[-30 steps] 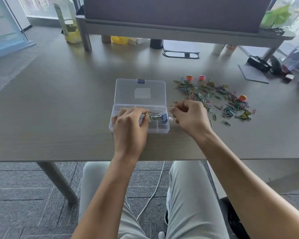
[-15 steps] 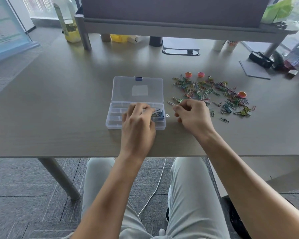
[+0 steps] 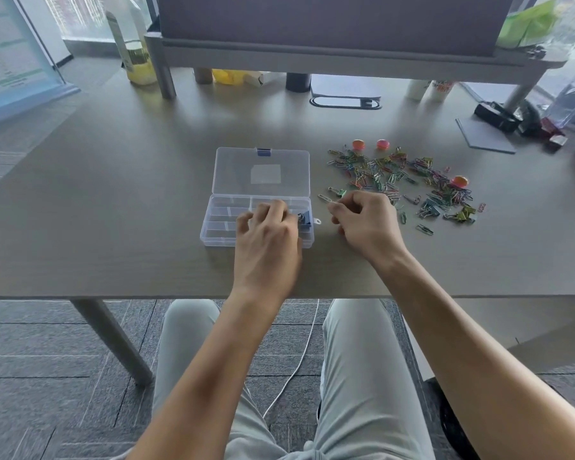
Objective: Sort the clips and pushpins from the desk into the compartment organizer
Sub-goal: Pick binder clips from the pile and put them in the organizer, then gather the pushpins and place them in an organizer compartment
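Inside the clear plastic compartment organizer (image 3: 228,207), blue binder clips (image 3: 304,217) fill one right compartment, under the left hand (image 3: 266,240), grip unclear.

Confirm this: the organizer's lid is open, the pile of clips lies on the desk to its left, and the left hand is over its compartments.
One thing is wrong. In the head view the pile of clips lies to the right of the organizer, not its left. The lid is open and the left hand is over its compartments.
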Tool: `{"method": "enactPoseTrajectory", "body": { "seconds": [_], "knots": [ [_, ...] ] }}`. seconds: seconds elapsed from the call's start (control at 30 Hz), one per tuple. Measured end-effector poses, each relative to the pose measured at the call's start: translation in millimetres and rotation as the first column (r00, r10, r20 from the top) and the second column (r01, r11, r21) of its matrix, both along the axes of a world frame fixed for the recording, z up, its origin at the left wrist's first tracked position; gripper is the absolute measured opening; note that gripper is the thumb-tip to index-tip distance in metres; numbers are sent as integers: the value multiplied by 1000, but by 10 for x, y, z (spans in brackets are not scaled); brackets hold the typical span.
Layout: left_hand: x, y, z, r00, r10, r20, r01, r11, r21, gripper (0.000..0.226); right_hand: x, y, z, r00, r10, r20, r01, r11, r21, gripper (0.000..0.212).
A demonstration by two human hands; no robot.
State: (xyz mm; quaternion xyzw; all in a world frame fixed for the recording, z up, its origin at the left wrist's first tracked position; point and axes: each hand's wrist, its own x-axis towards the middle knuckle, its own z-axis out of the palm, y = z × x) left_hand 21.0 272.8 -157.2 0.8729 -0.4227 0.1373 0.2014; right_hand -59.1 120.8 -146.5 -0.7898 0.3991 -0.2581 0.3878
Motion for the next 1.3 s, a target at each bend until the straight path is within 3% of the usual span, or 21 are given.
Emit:
{"method": "enactPoseTrajectory", "body": {
  "seconds": [0.2, 0.33, 0.53, 0.77, 1.0, 1.3],
  "knots": [
    [-84, -34, 12, 1000, 8, -25, -8, 1000, 16, 25, -180, 24, -35, 989, 54, -135, -94, 948, -304, 16],
    [-103, -40, 46, 997, 15, -78, -16, 1000, -14, 27, -337, -35, -35, 982, 8, -191, -81, 922, -379, 16],
    [-138, -167, 217, 989, 78, -123, -93, 988, -125, 21, -604, -188, -28, 984, -40, -173, -30, 923, -384, 13],
    [-289, -804, 487, 983, -98, -152, 63, 974, -219, 22, -880, -563, 45, 981, -104, -165, 30, 917, -398, 12],
    [-477, -1697, 600, 949, -226, -219, 223, 974, -39, 30, -1113, -1324, 114, 944, -243, -225, 149, 918, -367, 9],
    [-230, -2502, 529, 951, -244, -190, 266, 959, 98, 30, -947, -2292, 74, 866, -346, -360, 232, 918, -323, 38]
  ]
}}
